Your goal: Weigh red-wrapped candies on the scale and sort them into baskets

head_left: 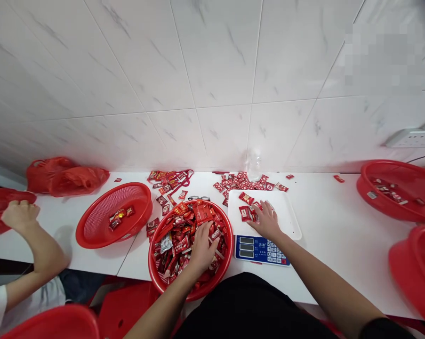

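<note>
My left hand [202, 247] rests over a red basket [229, 247] heaped with red snack packets [182, 245]. Its fingers are stretched out and the thumb is apart, with no packet clearly gripped. On the white pan [286, 221] of a digital scale [261, 249], my right hand [268, 221] lies with fingers spread, touching small red packets [245, 213]. Part of those packets is hidden under the fingers. Another small packet [246, 197] sits on the pan just beyond them.
Loose packets [242, 181] lie behind the scale near a clear plastic bottle [254, 165]. At left are a tilted red basket [88, 230], red plastic bags [69, 176] and another person's closed hand [20, 214]. More red baskets [374, 197] stand at right.
</note>
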### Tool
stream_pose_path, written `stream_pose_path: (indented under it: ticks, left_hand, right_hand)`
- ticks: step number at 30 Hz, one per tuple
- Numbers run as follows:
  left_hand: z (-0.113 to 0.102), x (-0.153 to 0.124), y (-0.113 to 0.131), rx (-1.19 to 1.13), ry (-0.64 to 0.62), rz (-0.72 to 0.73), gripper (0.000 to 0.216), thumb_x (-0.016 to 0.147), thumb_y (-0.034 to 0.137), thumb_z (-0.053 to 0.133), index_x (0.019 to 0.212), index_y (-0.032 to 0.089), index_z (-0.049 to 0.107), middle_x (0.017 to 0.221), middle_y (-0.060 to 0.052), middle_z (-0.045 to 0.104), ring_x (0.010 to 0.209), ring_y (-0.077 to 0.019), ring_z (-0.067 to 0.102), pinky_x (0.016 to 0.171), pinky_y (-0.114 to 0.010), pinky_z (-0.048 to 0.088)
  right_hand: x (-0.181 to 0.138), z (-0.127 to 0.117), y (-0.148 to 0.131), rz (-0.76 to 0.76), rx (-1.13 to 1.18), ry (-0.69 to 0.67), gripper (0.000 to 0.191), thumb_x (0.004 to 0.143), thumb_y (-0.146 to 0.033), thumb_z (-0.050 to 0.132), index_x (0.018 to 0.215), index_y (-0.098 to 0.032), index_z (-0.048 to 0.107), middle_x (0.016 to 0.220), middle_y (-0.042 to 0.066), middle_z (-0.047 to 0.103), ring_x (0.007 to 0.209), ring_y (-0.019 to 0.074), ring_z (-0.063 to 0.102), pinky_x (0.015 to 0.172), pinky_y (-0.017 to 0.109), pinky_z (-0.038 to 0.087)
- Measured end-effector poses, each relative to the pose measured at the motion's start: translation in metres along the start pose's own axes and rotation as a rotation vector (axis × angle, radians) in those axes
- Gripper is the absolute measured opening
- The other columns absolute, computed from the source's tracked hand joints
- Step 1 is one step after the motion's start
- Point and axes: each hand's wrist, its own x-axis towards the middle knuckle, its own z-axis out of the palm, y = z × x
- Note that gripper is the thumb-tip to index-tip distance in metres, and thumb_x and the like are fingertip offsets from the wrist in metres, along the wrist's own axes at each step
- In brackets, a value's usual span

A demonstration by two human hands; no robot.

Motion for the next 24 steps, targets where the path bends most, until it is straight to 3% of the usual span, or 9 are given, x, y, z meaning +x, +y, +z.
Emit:
stream_pose_path:
  ticks: [5, 10, 14, 17, 24]
  left_hand:
    - [0.005, -0.004, 0.004, 0.012, -0.026, -0.011, 0.048, 0.083, 0.028, 0.05, 0.13, 0.023, 0.043, 0.134, -0.009, 0.044, 0.129, -0.025, 0.034, 0.107, -0.046, 0.028]
    - [0.008, -0.007, 0.003, -0.02, -0.046, -0.023, 0.046, 0.083, 0.03, 0.05, 0.129, 0.023, 0.045, 0.134, -0.009, 0.046, 0.128, -0.0246, 0.036, 0.107, -0.046, 0.029]
    - [0.009, -0.009, 0.001, -0.034, -0.089, -0.055, 0.046, 0.084, 0.03, 0.048, 0.129, 0.021, 0.045, 0.134, -0.01, 0.045, 0.129, -0.0251, 0.036, 0.107, -0.047, 0.028]
    - [0.011, -0.007, 0.004, -0.041, -0.111, -0.044, 0.044, 0.084, 0.028, 0.047, 0.128, 0.022, 0.045, 0.133, -0.01, 0.046, 0.128, -0.0255, 0.036, 0.107, -0.048, 0.027]
    - [0.018, 0.018, 0.029, -0.032, -0.19, 0.095, 0.042, 0.084, 0.027, 0.047, 0.126, 0.023, 0.047, 0.131, -0.007, 0.047, 0.127, -0.0229, 0.036, 0.108, -0.044, 0.028]
  right_hand:
    - [0.032, 0.01, -0.008, 0.085, -0.153, -0.099, 0.08, 0.074, -0.074, 0.036, 0.142, -0.033, 0.025, 0.153, 0.009, 0.01, 0.137, 0.0376, -0.004, 0.099, 0.066, 0.003]
    - [0.034, 0.029, -0.014, -0.014, -0.25, -0.052, 0.075, 0.077, -0.072, 0.031, 0.142, -0.033, 0.026, 0.151, 0.008, 0.021, 0.136, 0.0398, 0.004, 0.097, 0.066, 0.006]
    - [0.025, 0.031, -0.004, -0.13, -0.284, 0.023, 0.061, 0.086, -0.06, 0.027, 0.135, -0.026, 0.039, 0.145, 0.011, 0.033, 0.132, 0.0341, 0.019, 0.1, 0.057, 0.014]
    - [0.025, 0.022, 0.005, -0.183, -0.199, -0.002, 0.055, 0.088, -0.055, 0.033, 0.132, -0.023, 0.041, 0.135, 0.012, 0.044, 0.124, 0.0311, 0.031, 0.099, 0.051, 0.021]
    - [0.037, -0.002, 0.01, -0.12, -0.027, -0.062, 0.038, 0.079, -0.05, 0.055, 0.106, -0.023, 0.056, 0.105, 0.01, 0.059, 0.098, 0.0263, 0.052, 0.077, 0.034, 0.038]
